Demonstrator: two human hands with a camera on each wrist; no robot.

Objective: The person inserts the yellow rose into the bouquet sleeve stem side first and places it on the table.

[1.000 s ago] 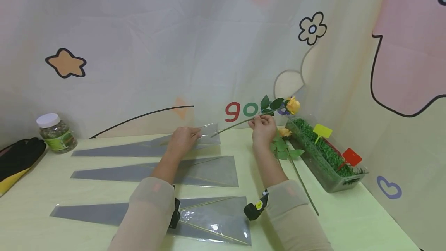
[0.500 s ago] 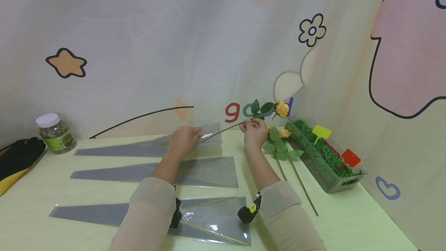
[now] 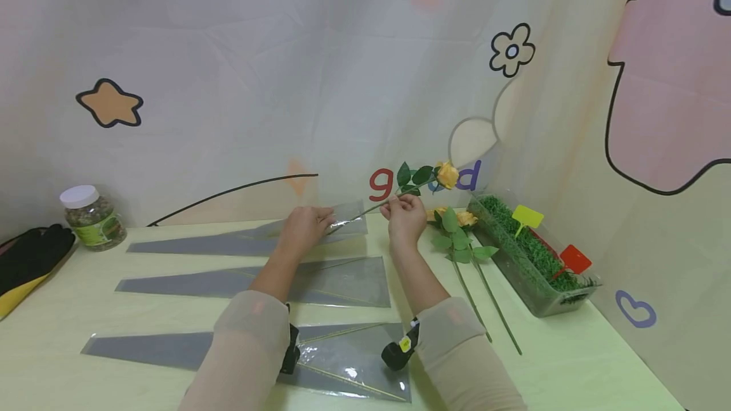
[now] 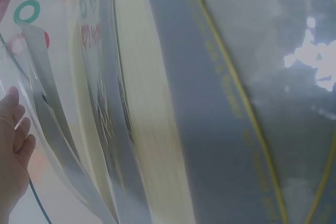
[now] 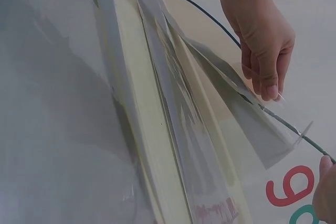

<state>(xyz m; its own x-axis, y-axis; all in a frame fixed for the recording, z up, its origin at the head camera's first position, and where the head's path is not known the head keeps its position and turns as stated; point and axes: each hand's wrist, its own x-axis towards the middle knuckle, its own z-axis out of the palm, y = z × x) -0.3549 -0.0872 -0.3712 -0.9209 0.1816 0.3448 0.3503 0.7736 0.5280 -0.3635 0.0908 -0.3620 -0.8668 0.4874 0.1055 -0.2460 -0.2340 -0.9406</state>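
While the left hand (image 3: 304,231) pinches the farthest film sleeve (image 3: 240,245) and the right hand (image 3: 407,219) pinches the rose stem (image 3: 371,209), its lower end inside that sleeve, a slow straight push should avoid snags

The held rose (image 3: 422,176) bars the direct path between the left grip (image 3: 306,227) and the right grip (image 3: 407,217), its stem slanting into the far wrapper (image 3: 349,215). Nearer the body, a gap between the forearms (image 3: 425,281) gives passage above the middle wrapper (image 3: 348,281) and the near wrapper (image 3: 354,351), narrowed by the wrist cameras (image 3: 394,356). The wall (image 3: 228,81) closes off reach behind. Beyond the right forearm, two loose roses (image 3: 460,238) lie in the way, then the planter (image 3: 533,300) with its upright tags (image 3: 575,259). The counter (image 3: 594,360) offers bare room at front right, and at front left, short of the black-and-yellow item (image 3: 34,262) and jar (image 3: 94,221).
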